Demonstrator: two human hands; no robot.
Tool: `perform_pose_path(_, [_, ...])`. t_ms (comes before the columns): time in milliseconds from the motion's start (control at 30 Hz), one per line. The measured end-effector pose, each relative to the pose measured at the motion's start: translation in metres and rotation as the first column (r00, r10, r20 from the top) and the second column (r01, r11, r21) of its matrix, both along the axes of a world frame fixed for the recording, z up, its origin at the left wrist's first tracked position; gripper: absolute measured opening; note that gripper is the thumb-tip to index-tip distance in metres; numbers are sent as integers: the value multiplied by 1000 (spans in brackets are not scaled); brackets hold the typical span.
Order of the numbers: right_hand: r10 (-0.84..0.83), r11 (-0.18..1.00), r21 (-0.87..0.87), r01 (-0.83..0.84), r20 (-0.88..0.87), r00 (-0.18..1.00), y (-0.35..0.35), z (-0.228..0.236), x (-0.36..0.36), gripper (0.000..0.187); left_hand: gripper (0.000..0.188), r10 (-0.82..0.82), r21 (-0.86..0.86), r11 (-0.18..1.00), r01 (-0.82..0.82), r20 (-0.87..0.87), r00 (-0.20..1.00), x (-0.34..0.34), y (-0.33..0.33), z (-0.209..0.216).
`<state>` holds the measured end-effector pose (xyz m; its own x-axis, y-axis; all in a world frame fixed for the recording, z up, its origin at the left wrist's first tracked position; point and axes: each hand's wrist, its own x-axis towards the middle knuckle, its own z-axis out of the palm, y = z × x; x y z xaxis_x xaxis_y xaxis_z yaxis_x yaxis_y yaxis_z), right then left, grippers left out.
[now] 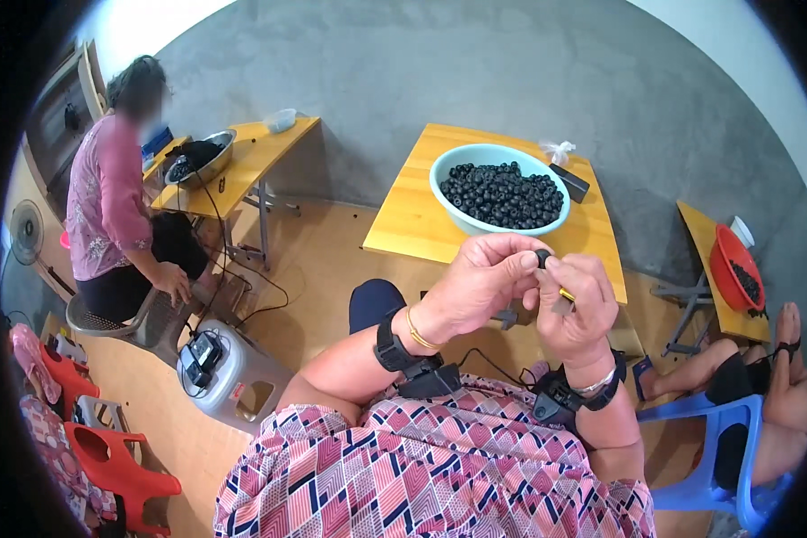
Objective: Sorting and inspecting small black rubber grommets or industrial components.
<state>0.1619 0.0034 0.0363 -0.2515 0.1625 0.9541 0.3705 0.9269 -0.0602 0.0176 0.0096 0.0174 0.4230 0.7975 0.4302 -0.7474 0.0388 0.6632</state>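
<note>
My left hand (495, 276) is closed, its thumb and fingertips pinching a small round black piece (542, 257). Close against it, my right hand (585, 303) touches the same piece with its fingertips. A short yellow-handled tool (566, 294) sticks out between the right fingers; its working end cannot be made out. Both hands are raised just in front of a wooden table (399, 215). On that table stands a light blue basin (438, 186), holding a heap of similar black pieces (502, 193).
A black box (569, 183) and a plastic bag (559, 151) lie beside the basin. At left a person sits by a table with a metal bowl (213, 166). A grey plastic container (242, 381) carries cabled devices. A red basin (724, 269) and a blue chair (717, 439) stand right.
</note>
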Motion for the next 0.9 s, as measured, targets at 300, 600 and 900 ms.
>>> perform_pose_path(300, [-17,999,51,15,50,999,1,1,0,34,22,-48,1,999,49,-95,994,-9,2,4])
perform_pose_path(600, [27,783,-604,-152,-210,977,-12,1,6,13,19,-138,-83,986,143,67,988,-10,3,3])
perform_pose_path(900, [117,622,-770,-141,-86,989,-21,15,12,15,21,-161,-22,986,163,53,985,-11,4,-5])
